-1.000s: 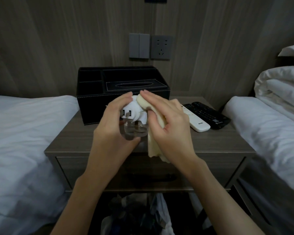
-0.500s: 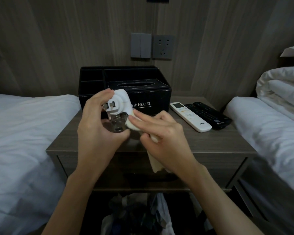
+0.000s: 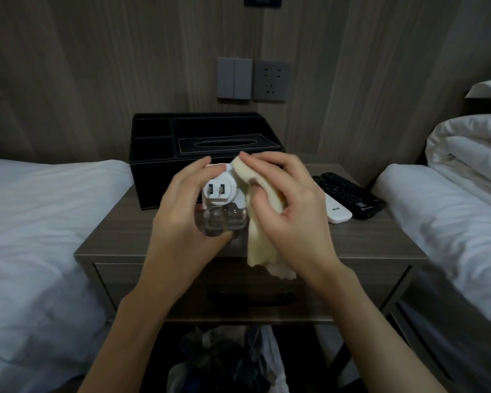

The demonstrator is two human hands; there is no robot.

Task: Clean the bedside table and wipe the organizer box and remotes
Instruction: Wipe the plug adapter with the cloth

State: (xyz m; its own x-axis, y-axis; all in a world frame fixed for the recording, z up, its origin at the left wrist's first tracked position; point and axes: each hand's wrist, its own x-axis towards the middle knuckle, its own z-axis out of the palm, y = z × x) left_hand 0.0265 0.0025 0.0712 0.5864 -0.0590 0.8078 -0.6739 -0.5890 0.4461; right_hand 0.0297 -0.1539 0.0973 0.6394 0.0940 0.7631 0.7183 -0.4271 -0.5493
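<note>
Above the grey-brown wooden bedside table (image 3: 119, 239), a white plug-in device with a clear bottle (image 3: 221, 205) is clamped in the left hand (image 3: 182, 219), while a folded pale-yellow cloth (image 3: 255, 199) is pinched against it by the right hand (image 3: 292, 211).

The organizer box (image 3: 165, 181) looks like matt black leather with pale stitching, and the bench (image 3: 119, 236) has a matt grey wood grain. The plug-in device (image 3: 220, 191) is smooth white plastic over a glossy clear bottle (image 3: 220, 222); the cloth (image 3: 257, 242) is soft and cream.
</note>
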